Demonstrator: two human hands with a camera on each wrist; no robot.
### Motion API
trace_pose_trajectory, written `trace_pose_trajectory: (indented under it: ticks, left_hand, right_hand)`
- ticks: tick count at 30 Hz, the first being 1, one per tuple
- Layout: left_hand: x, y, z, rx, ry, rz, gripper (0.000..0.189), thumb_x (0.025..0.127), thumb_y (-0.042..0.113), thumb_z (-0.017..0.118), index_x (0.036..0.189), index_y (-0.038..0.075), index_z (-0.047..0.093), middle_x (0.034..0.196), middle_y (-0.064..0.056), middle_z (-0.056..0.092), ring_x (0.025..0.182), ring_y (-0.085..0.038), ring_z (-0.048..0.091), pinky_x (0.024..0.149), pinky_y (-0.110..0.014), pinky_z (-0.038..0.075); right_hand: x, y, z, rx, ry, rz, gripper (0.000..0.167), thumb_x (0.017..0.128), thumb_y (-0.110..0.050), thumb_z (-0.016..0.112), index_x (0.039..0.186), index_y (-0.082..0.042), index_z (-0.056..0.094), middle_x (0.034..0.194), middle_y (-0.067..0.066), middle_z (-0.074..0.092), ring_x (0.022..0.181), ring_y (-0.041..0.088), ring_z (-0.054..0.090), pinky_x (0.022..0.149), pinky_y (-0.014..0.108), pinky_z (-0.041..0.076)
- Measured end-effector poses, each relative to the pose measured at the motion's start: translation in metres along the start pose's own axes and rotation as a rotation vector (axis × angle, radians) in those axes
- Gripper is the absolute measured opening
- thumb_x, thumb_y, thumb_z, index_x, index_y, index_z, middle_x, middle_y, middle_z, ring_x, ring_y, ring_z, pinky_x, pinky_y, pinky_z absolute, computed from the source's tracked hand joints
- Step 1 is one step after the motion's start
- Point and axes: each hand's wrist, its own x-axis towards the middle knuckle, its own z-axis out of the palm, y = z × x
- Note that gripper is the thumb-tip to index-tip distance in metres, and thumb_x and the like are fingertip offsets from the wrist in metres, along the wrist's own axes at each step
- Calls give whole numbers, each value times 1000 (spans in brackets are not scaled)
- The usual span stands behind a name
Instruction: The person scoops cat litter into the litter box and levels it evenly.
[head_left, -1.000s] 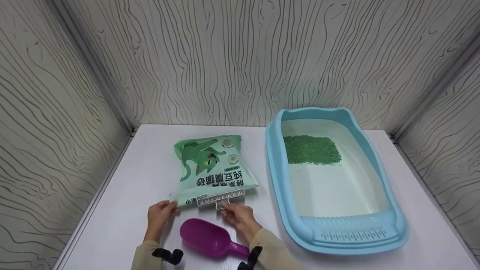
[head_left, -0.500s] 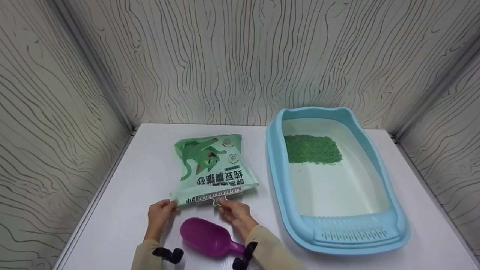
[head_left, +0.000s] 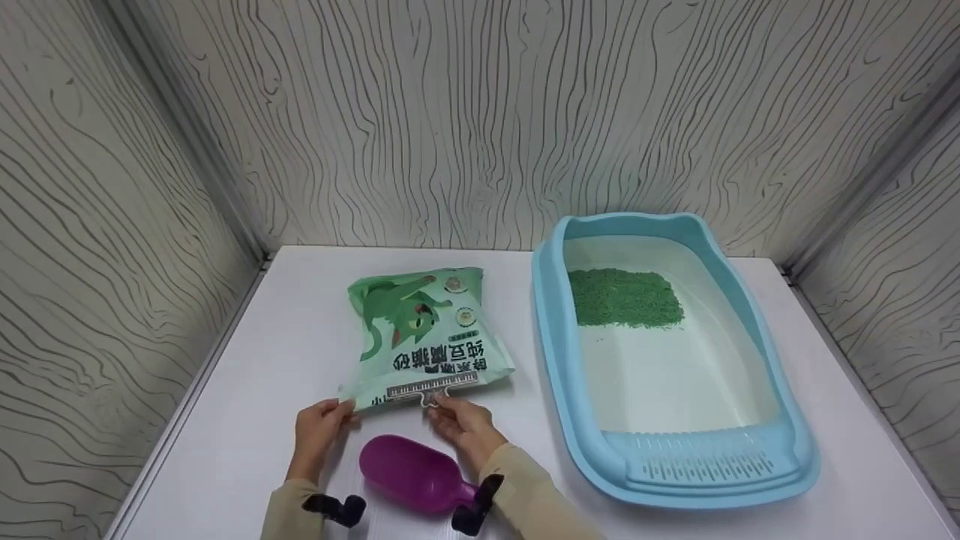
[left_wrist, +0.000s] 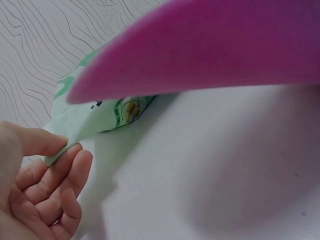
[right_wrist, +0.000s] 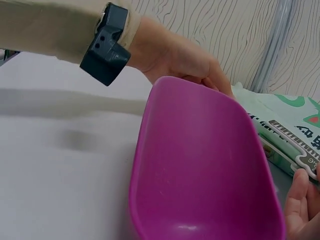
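Note:
A green cat litter bag [head_left: 420, 322] lies flat, its top end toward me. My left hand [head_left: 319, 431] pinches the bag's near left corner between thumb and fingers; in the left wrist view the folded edge [left_wrist: 55, 156] shows under the thumb. With my right hand [head_left: 465, 427] I pinch the handle of a wide bag clip [head_left: 431, 386], whose long ridged bar overlaps the bag's top edge. In the right wrist view the clip [right_wrist: 295, 140] runs along that edge. Just below both hands lies a purple scoop [head_left: 411, 474], its handle partly hidden by the right wrist's camera.
A light blue litter box [head_left: 551, 337] stands to the right, with a patch of green litter [head_left: 626, 298] at its far left and a slotted front ledge [head_left: 705, 465]. Patterned wall panels [head_left: 480, 127] enclose the white table [head_left: 247, 360] at the back and sides.
My right hand and the clip have slid left and slightly away from me along the bag's top edge. The left hand keeps its pinch on the corner.

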Motion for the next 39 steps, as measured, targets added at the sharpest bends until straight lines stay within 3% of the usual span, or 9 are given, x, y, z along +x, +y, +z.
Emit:
trace_pose_trajectory:
  ticks: [9,14,24,32,37,39]
  left_hand:
    - [2,-3,2,37,-3,-4,36,90,18,64,105,-14,65,72,-1,73,65,-1,61,62,-15,44]
    - [4,-2,2,43,-6,-17,37,89,19,64,107,-14,64,73,0,72,66,0,60,63,-15,44]
    - [4,-3,-1,15,-28,-4,39,90,18,65,109,-16,63,74,-3,74,65,-5,68,62,-14,47]
    - [7,-1,-5,-21,-64,17,31,86,15,61,98,-14,64,73,-6,72,63,-7,68,61,-16,50]
    - [6,8,-7,119,-59,49,32,87,15,60,103,-13,61,84,-14,72,69,-8,66,60,-19,48]
    - [6,13,-7,195,-46,90,33,88,16,60,106,-12,61,88,-16,70,72,-9,62,60,-19,46]
  right_hand:
    - [-2,-4,-9,-36,-47,17,13,85,-7,70,95,3,70,70,7,71,70,19,73,80,32,61]
    - [-1,-4,-11,-78,-56,18,26,87,-9,69,107,6,65,74,9,72,73,20,74,81,33,61]
    - [-4,-4,-12,-139,-50,3,34,91,-13,64,117,8,59,82,13,75,78,21,74,83,36,61]
    - [-18,-10,-14,-189,-52,-28,38,95,-11,55,120,17,52,110,31,68,99,36,71,87,40,60]
    - [-32,-15,-16,-256,-80,-41,41,95,-11,51,121,19,51,115,33,64,98,35,72,87,39,60]
    - [-37,-19,-16,-287,-106,-58,41,95,-11,49,122,20,50,116,33,64,97,34,73,87,39,59]
